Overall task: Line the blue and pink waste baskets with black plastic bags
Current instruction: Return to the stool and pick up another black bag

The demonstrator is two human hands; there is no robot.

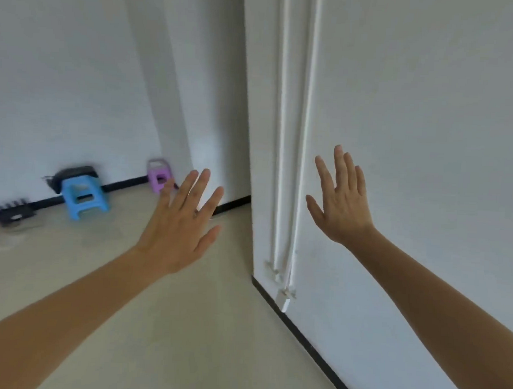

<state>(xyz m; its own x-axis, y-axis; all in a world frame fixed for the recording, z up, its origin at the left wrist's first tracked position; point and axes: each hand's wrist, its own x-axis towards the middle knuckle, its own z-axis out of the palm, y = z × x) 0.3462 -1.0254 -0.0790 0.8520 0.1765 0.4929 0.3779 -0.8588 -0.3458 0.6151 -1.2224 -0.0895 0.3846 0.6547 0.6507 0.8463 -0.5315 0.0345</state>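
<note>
Nothing looks started: both the left hand (178, 229) and right hand (341, 204) are raised empty, fingers spread apart; no baskets or black bags in sight

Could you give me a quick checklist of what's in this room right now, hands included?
Surface: pale bare floor, black skirting along the walls.
Job's things: no baskets or black bags seen.
Clutter: blue stool and purple stool by the far wall; dark objects behind the blue stool and at far left, too blurred to name.
Hands: left hand and right hand raised, fingers spread, holding nothing.
Cables: two white conduits run down the wall corner.
Surroundings: plain white walls.
</note>
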